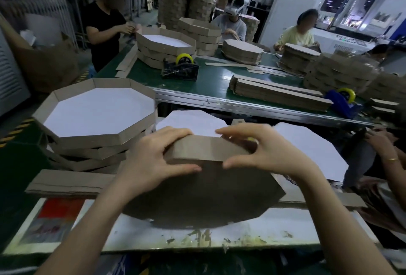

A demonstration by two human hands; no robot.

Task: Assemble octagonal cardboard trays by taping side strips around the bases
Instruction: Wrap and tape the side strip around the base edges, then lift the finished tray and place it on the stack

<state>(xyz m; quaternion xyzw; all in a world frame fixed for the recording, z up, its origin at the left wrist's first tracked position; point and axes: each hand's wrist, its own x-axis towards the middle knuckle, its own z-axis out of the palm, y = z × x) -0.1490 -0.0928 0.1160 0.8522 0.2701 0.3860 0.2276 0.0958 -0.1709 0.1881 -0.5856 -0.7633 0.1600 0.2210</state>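
– Nearest you, what's the surface?
– White work board (197,238), its near edge crusted with tape scraps, in a busy workshop. Other people sit at a green table (215,81) beyond both hands.
– And the tray?
– Brown octagonal base (208,197) lies flat on the board, brown face up, under the hands. Its side strip (206,149) stands on edge along the base's far side, long axis running from one hand to the other.
– The hands?
– Left hand (153,153) and right hand (268,149) each pinch the strip, fingers curled over its top edge, thumbs at its lower edge, thumb tips nearly meeting. They hide the strip's ends.
– Around them?
– Left of the left hand, a stack of finished trays (96,112), white inside, with a bundle of flat strips (66,181) nearer. Beyond the fingers, white octagonal sheets (191,120). Right of the right hand, another person's hand (382,145) with a bracelet. On the green table, a black tape dispenser (180,69) and a blue tape dispenser (342,99).
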